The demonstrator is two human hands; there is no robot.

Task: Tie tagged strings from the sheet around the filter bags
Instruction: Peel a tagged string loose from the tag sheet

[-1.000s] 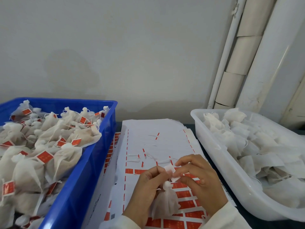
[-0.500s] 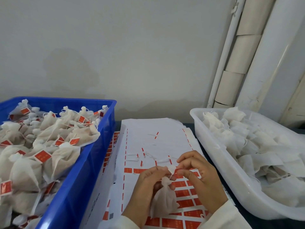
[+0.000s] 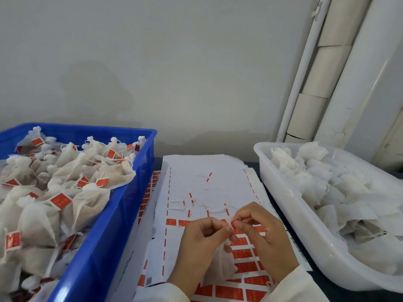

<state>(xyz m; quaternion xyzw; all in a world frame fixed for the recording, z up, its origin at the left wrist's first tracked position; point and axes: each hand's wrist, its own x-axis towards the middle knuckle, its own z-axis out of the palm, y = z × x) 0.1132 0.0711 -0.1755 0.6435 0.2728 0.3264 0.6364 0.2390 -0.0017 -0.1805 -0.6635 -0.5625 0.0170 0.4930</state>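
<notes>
A white filter bag [image 3: 220,265] hangs between my hands over the white sheet [image 3: 207,171] of red-tagged strings. My left hand [image 3: 200,243] pinches the bag's gathered neck with curled fingers. My right hand [image 3: 261,234] pinches a string with a small red tag [image 3: 232,225] right at that neck, its fingertips meeting those of the left. Rows of red tags [image 3: 246,253] remain on the sheet's near part, partly hidden under my hands.
A blue crate [image 3: 122,214] on the left holds several tied bags with red tags. A translucent white tub [image 3: 283,205] on the right holds several untied filter bags. A wall and pale pipes [image 3: 322,68] stand behind.
Both hands have drawn closer at the bag's neck. The right fingers shifted slightly up and left with the tagged string, and the bag hangs a little lower behind my hands.
</notes>
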